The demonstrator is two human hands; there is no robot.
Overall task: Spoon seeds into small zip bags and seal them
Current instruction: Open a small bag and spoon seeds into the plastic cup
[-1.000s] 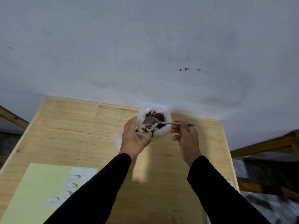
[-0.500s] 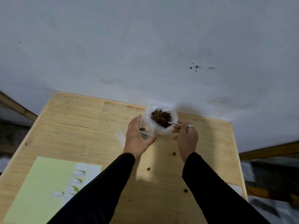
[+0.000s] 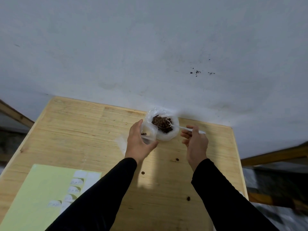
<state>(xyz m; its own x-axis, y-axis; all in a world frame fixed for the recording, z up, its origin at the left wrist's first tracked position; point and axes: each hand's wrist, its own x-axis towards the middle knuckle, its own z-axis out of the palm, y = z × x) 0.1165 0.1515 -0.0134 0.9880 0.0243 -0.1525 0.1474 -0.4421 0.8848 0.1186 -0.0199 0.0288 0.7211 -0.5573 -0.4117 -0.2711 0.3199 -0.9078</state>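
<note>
A large clear plastic bag (image 3: pixel 166 136) holding a heap of brown seeds (image 3: pixel 160 123) stands at the far edge of the wooden table (image 3: pixel 83 130). My right hand (image 3: pixel 195 144) grips the handle of a metal spoon (image 3: pixel 181 128), whose bowl rests in the seeds. My left hand (image 3: pixel 138 142) holds a small clear zip bag (image 3: pixel 148 134) upright just left of the big bag. A few seeds lie at the small bag's bottom.
A pale green sheet (image 3: pixel 33 194) with several white labels (image 3: pixel 73 189) lies at the near left. More clear plastic (image 3: pixel 121 144) lies by my left wrist. Three loose seeds (image 3: pixel 177 159) lie on the wood near my arms. A grey wall rises behind the table.
The spoon left the small bag's mouth and dipped back into the seed heap. My right hand shifted slightly right. My left hand kept holding the small bag.
</note>
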